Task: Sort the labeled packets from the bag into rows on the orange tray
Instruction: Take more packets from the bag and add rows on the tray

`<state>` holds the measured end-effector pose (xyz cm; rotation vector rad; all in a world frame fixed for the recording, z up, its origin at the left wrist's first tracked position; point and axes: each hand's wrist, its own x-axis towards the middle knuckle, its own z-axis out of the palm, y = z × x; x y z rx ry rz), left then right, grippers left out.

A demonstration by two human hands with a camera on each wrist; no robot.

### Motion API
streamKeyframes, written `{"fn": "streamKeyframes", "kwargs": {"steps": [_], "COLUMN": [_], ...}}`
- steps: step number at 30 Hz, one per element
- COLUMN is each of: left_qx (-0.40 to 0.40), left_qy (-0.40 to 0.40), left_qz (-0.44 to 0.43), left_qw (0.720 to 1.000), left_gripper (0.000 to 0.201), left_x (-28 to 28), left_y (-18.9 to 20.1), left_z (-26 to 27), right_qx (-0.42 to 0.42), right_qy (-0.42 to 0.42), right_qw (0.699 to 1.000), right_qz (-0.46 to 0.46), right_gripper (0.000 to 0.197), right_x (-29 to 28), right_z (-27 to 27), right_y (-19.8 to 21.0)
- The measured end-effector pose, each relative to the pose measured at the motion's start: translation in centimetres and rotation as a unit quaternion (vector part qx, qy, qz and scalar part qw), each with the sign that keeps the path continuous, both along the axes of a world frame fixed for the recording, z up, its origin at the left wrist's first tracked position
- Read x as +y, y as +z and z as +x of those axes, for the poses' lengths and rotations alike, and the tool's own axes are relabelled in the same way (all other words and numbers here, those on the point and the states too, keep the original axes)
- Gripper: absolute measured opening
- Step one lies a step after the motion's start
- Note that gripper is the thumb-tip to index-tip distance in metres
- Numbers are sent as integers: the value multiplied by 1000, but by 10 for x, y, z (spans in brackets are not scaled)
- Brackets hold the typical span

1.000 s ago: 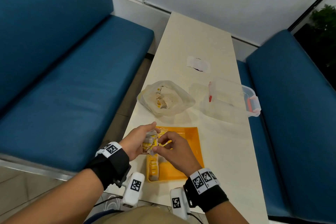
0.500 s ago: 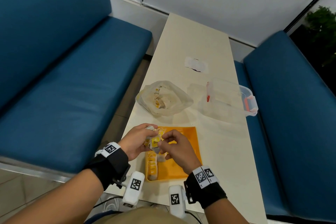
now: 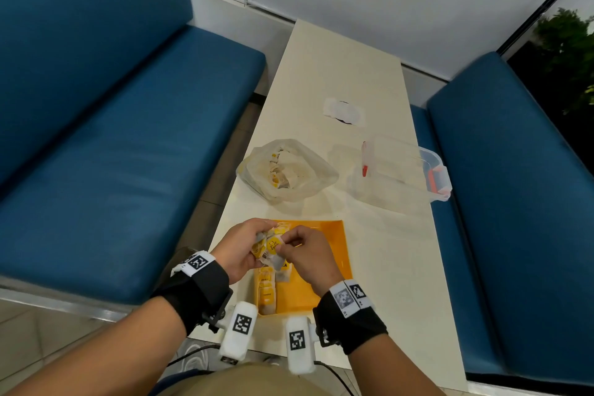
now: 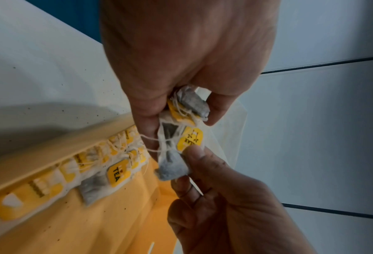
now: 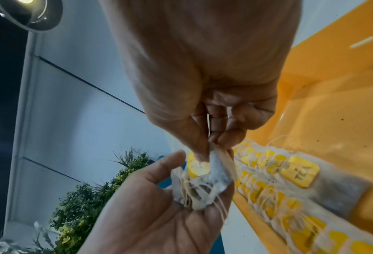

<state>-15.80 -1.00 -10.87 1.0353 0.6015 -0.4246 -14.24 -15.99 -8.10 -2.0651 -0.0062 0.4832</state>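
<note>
Left hand (image 3: 239, 247) grip: fingers curled round a small bunch of tea packets (image 4: 188, 110), strings tangled together, held just above the near-left part of the orange tray (image 3: 334, 235). Right hand (image 3: 308, 255) grip: thumb and forefinger pinched on one packet (image 4: 173, 165) at the edge of that bunch, by its yellow tag (image 4: 191, 140); other fingers tucked in. Looks like it's being teased free of the strings, prob. the step in hand.

In the tray: one row of packets (image 5: 274, 194) laid w/ yellow tags up, overlapping, along the left wall. Beside it, one lone packet (image 4: 107, 178) w/ a "TEA" tag, apparently the start of a 2nd row. Rest of tray floor is bare orange w/ a few dark specks.

Beyond the tray, on the table (image 3: 337, 67): the plastic bag (image 3: 286, 170), open, w/ more packets visible inside; count can't be told. To its right a clear lidded box (image 3: 401, 170) w/ red clips, and farther off a small white wrapper (image 3: 344, 111).

Progress, as a judgement: roughly one row done, 2nd barely begun. Left: the bunch in hand plus what's in the bag, so well short of finished. Tangled strings are the likely snag: pulling one packet may drag others along.
</note>
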Motion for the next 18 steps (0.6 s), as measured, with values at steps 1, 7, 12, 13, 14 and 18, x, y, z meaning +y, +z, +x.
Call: {"fn": "streamKeyframes", "kwargs": {"steps": [1,7,12,13,14,18], "left_qx": [3,-15,-41,-41,-42,-53], "left_qy": [2,-5,-8,-7,-6,-4], "left_qz": [1,4,15,16,18,30], "left_qw": [1000,1000,999,999,999,998], "left_gripper": [29,27,24,25,25,15], "left_x": [1,6,8,9,9,12], "left_y": [-1,-4,-1,-2,-3,-7], "left_z": [-1,-3,-4,-5,-5,-4], "right_qx": [5,25,40,43,44,-65], "right_qy": [-5,-25,-35,-38,-40,113], "right_qw": [1000,999,998,997,997,976], "right_qz": [4,31,39,43,45,-173], "right_gripper": [12,9,6,5,5,8], "right_x": [0,-4,-9,-11,-13,-22], "right_z": [1,8,16,19,23,34], "right_y": [1,10,26,29,31,32]}}
